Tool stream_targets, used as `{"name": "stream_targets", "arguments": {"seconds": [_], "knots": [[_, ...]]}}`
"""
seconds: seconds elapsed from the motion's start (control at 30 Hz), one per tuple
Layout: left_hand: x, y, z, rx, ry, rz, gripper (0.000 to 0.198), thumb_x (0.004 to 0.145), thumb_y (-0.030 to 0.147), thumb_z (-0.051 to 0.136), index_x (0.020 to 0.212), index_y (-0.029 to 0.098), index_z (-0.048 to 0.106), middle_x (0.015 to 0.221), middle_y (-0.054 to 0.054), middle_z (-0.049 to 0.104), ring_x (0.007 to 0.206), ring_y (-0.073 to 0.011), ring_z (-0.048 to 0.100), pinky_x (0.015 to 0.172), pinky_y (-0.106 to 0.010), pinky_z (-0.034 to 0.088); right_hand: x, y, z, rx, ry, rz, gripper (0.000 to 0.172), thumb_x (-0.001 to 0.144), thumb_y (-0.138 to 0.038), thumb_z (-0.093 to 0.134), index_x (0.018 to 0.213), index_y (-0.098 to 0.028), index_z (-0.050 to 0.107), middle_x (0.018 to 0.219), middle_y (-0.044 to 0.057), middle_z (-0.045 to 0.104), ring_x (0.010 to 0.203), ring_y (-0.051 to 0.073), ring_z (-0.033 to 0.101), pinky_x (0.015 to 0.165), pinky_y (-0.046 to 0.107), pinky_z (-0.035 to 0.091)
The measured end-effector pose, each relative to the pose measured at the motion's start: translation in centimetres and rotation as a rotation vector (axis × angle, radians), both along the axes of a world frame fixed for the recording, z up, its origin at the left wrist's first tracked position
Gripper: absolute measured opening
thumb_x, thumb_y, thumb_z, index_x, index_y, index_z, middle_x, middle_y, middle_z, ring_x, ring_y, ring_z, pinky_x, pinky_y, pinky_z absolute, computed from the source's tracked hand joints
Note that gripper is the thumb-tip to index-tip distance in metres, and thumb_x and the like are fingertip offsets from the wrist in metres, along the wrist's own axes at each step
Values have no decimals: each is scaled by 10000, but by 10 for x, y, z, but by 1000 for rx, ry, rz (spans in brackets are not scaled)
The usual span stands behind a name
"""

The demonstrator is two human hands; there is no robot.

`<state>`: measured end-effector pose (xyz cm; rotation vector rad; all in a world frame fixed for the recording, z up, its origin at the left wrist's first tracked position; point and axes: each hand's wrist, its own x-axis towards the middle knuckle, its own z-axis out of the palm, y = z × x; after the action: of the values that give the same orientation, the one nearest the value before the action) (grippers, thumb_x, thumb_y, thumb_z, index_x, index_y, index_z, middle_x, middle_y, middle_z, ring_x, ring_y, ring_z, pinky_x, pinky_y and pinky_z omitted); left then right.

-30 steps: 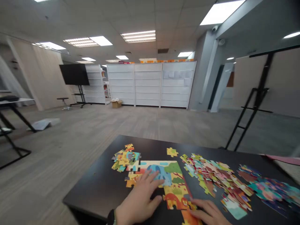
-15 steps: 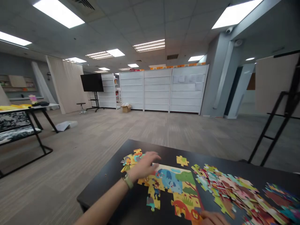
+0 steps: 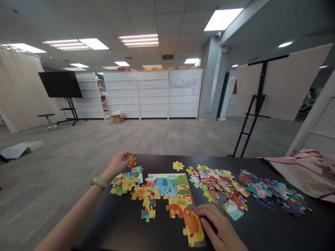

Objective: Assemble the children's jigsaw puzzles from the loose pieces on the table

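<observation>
On the black table lies a partly joined jigsaw puzzle [image 3: 167, 190] with blue elephants, trees and an orange lion. My left hand [image 3: 120, 163] is at the table's far left, its fingers pinched on an orange-and-yellow puzzle piece [image 3: 133, 162]. That piece is just above a small pile of yellow puzzle pieces [image 3: 125, 182]. My right hand [image 3: 218, 223] rests at the joined puzzle's lower right edge, fingertips touching it beside the lion, thumb apart from the fingers. A single yellow piece [image 3: 178, 166] lies beyond the puzzle's top edge.
Right of the puzzle lies a heap of mixed pieces [image 3: 222, 184], and farther right a darker blue heap [image 3: 277, 191]. A pink-edged patterned cloth item [image 3: 298, 170] sits at the right. Beyond the table stand a black easel-like stand [image 3: 251, 115] and white shelves [image 3: 153, 94].
The view has swung right. My left hand has moved from over the puzzle's top left corner to the pile's far side and taken hold of a piece. My right hand stays at the puzzle's edge.
</observation>
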<state>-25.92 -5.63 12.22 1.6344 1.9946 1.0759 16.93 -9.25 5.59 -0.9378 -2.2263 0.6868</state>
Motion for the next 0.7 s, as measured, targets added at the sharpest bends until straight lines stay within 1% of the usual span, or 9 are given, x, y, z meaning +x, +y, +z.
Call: {"name": "stream_targets", "arguments": {"seconds": [0.07,0.17,0.23,0.27,0.37,0.47,0.53,0.63,0.7], "knots": [[48,-26,-20,56,-92,-77,230,959,415,613,976,190,567,919,-19,640,809,-186,672,688,-273,539,-9,-2,-2,-70,76,-58,255,1001,-366,478,1059,-255,700,1102,65,725,976,219,693,869,322,559],[134,-67,-67,79,-208,-219,255,901,438,610,856,230,470,737,36,559,631,-150,604,551,-217,461,-33,-9,-7,-247,135,-81,291,939,-356,573,1185,-242,678,972,41,748,766,196,694,695,296,562],[177,-89,-94,102,-301,-312,230,870,359,624,795,239,442,656,50,508,553,-137,540,506,-213,389,-46,-14,-10,-279,130,-63,300,898,-279,597,1182,-229,680,918,29,741,763,195,688,714,300,557],[190,-96,-103,89,-232,-316,205,866,310,619,777,237,449,673,36,529,562,-143,544,519,-226,387,-50,-17,-10,-260,109,-63,277,882,-236,592,1140,-226,692,905,26,732,783,196,686,742,307,553],[201,-109,-112,112,58,-316,138,776,224,681,809,241,547,831,-38,645,757,-237,643,652,-304,470,-51,-22,-7,-131,-19,-69,275,820,-137,589,1047,-232,711,963,42,706,909,220,668,844,347,541],[189,-112,-114,215,302,-312,383,706,239,767,1068,277,646,1218,-107,657,1124,-359,608,883,-422,502,-45,-26,0,-17,-147,-65,278,794,-106,605,997,-247,733,1078,66,675,1048,249,622,936,396,519],[180,-113,-120,276,427,-351,472,749,268,774,1198,309,635,1303,-82,645,1153,-340,610,885,-403,509,-43,-29,4,14,-213,-51,241,829,-123,603,969,-255,749,1106,73,670,1065,249,611,937,402,522],[174,-114,-136,375,601,-437,425,841,388,766,1240,327,635,1217,-33,712,1044,-285,664,757,-336,515,-39,-28,-1,87,-313,-22,224,894,-186,599,994,-299,764,1151,70,684,1090,254,613,919,404,536],[175,-115,-147,426,649,-424,378,904,450,728,1253,332,638,1187,-23,729,1011,-262,672,725,-320,504,-34,-23,-10,189,-383,6,214,869,-272,677,1054,-338,761,1217,74,692,1129,285,614,901,417,550]]}}
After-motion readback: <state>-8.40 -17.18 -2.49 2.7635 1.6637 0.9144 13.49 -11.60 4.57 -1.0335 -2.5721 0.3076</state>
